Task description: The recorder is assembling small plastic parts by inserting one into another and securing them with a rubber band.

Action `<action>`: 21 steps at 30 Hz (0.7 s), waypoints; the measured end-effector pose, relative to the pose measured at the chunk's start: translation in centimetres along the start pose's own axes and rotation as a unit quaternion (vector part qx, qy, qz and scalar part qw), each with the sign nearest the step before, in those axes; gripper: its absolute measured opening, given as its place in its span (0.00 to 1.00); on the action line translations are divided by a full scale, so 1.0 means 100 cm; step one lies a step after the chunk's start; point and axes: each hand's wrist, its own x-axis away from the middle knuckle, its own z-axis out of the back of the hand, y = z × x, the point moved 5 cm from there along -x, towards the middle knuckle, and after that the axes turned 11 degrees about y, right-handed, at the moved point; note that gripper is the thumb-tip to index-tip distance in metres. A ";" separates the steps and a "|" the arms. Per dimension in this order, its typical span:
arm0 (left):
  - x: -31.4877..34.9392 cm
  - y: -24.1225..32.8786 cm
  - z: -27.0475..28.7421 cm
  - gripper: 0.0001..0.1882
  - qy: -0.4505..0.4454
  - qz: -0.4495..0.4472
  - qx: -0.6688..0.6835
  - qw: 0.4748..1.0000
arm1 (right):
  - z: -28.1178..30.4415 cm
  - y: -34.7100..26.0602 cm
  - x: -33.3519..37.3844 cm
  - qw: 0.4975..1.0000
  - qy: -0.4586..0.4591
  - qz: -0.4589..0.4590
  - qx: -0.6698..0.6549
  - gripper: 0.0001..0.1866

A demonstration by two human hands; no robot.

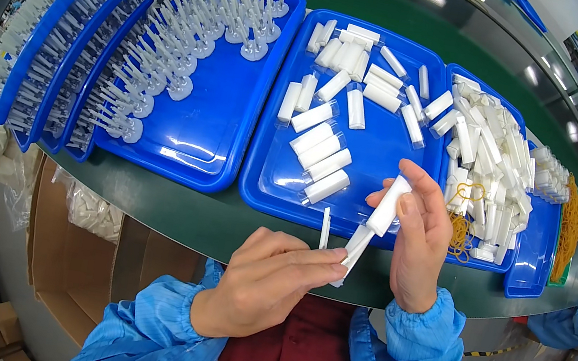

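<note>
My left hand [258, 278] is closed on a white pronged plastic piece [355, 248] near the table's front edge. One thin prong stands up beside the fingers, and the piece's lower end is mostly hidden. My right hand [427, 240] pinches a white oblong block [389, 208] between thumb and fingers. The block sits at the upper end of the pronged piece, tilted up to the right; whether one goes inside the other I cannot tell. Just beyond, a blue tray [276, 178] bears several similar white blocks in clear sleeves [329, 164].
At left, a blue tray [209, 157] bears upright white pronged pieces [188, 51], beside several tilted trays [62, 39] full of them. At right, another tray holds piled white blocks [494, 152] and yellow rubber bands [460, 234]. A cardboard box [73, 252] stands below the green table [171, 211].
</note>
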 end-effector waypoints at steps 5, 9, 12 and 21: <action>0.000 -0.001 0.000 0.22 0.004 -0.007 -0.006 1.000 | 0.003 0.001 0.000 1.000 0.003 0.017 0.007 0.23; 0.002 0.000 0.000 0.22 0.001 -0.015 -0.003 1.000 | 0.004 0.000 0.001 0.999 -0.005 0.029 0.012 0.23; 0.000 0.000 0.000 0.22 0.004 -0.012 -0.009 1.000 | 0.003 0.002 0.000 1.000 -0.005 0.022 0.008 0.23; 0.001 -0.002 -0.001 0.21 0.034 -0.043 -0.010 0.998 | -0.009 0.000 0.024 0.994 -0.087 0.048 0.052 0.22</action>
